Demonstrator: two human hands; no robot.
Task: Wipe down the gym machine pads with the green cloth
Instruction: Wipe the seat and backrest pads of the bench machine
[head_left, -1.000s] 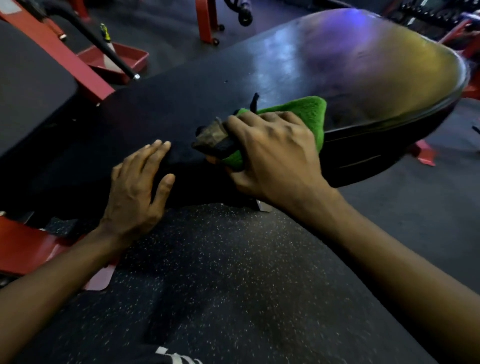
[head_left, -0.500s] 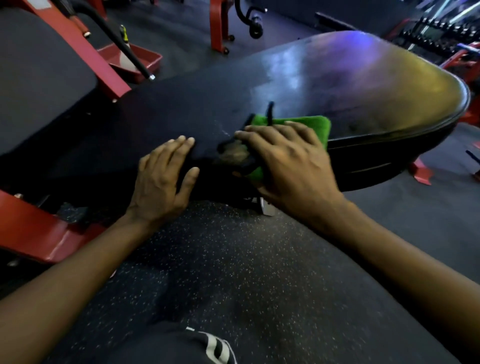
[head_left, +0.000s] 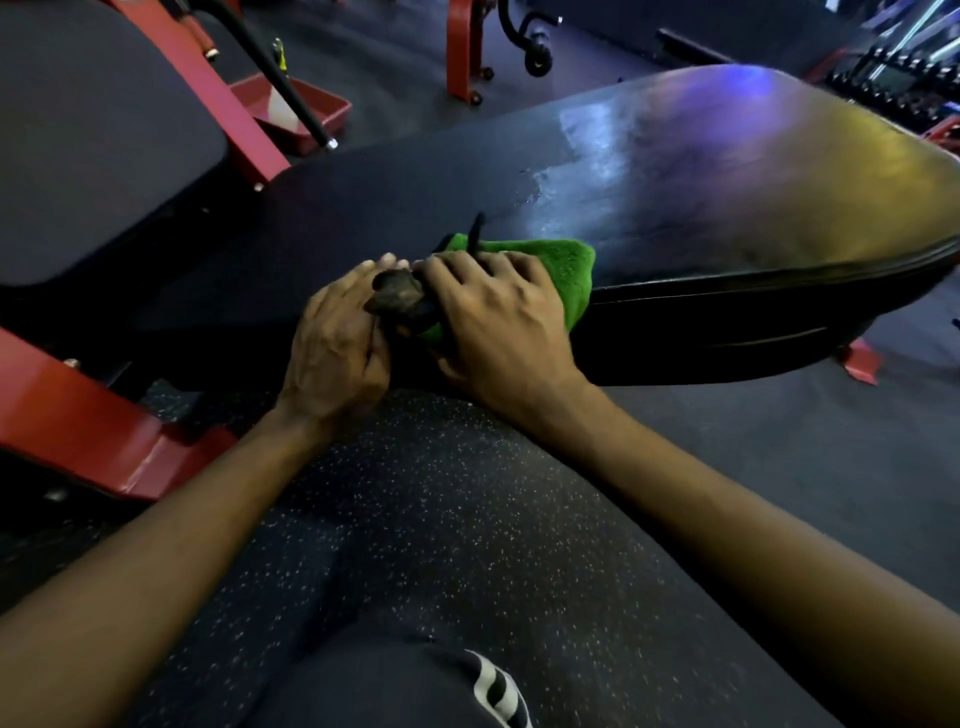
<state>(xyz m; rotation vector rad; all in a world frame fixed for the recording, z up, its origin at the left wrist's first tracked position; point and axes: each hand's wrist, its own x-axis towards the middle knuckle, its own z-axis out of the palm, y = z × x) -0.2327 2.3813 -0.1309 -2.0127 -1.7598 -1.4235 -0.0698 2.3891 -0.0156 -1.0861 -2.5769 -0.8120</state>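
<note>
A long black machine pad (head_left: 727, 197) runs from the centre to the upper right, its far part shiny and wet-looking. The green cloth (head_left: 569, 270) lies on the pad's near edge and hangs a little over the side. My right hand (head_left: 498, 322) lies on top of the cloth and grips it together with a dark bunched lump (head_left: 397, 299) that has a thin black strap sticking up. My left hand (head_left: 337, 338) rests flat on the pad just left of that lump, its fingertips touching it.
A second black pad (head_left: 93, 156) stands at the upper left on a red steel frame (head_left: 78, 415). Behind it a red tray (head_left: 291, 109) holds a bottle. Speckled rubber floor (head_left: 467, 519) lies below my arms. A dumbbell rack (head_left: 893, 73) is at the far right.
My left hand has slid right along the pad until it touches the dark lump by my right hand. The right hand and cloth have stayed at the pad's near edge.
</note>
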